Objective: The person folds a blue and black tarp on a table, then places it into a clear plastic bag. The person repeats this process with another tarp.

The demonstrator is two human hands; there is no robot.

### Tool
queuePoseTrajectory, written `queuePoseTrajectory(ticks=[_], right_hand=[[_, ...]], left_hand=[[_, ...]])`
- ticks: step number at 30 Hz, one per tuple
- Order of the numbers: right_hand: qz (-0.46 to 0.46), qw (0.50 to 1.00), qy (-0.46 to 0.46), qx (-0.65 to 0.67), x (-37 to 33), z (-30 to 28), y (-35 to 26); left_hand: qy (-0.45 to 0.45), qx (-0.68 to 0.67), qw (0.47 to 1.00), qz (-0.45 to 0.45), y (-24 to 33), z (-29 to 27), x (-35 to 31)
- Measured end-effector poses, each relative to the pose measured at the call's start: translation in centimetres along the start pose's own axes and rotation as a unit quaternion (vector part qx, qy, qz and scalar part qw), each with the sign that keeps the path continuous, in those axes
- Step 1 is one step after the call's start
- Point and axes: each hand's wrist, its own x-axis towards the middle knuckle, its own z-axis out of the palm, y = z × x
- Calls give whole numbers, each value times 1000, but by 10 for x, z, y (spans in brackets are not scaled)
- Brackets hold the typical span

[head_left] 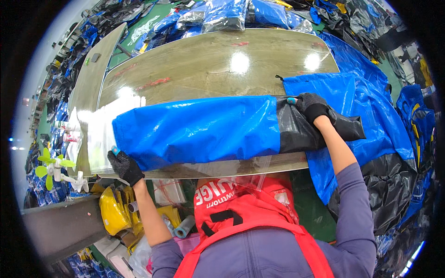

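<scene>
A folded blue tarp item with a black end [199, 129] lies lengthwise across the near part of a wooden table [208, 65]. My left hand [124, 167], in a black dotted glove, grips its lower left corner at the table's front edge. At the right, my gloved right hand [311, 106] presses on the black end section [296, 132]. A clear plastic sleeve [99, 134] lies at the bundle's left end.
More blue and black tarp items [371, 120] are stacked at the table's right. Packed blue bundles [227, 14] pile up beyond the far edge. Tape rolls, yellow objects [113, 211] and a small green-bladed fan [53, 169] sit at the lower left. A second table [92, 74] adjoins on the left.
</scene>
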Motion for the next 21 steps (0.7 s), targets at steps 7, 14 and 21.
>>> queuePoseTrajectory(ticks=[7,14,21], right_hand=[[5,999,-34,-30,-5,-10,-10],[-2,998,-59,-10,-3,-10,-11],[-2,997,-78,-18,0,-13,-17]], left_hand=[[-222,347,872,265,-18,8,1],[-198,183,857,439,-9,44,-3],[-372,138,844,360,201,77,-81]])
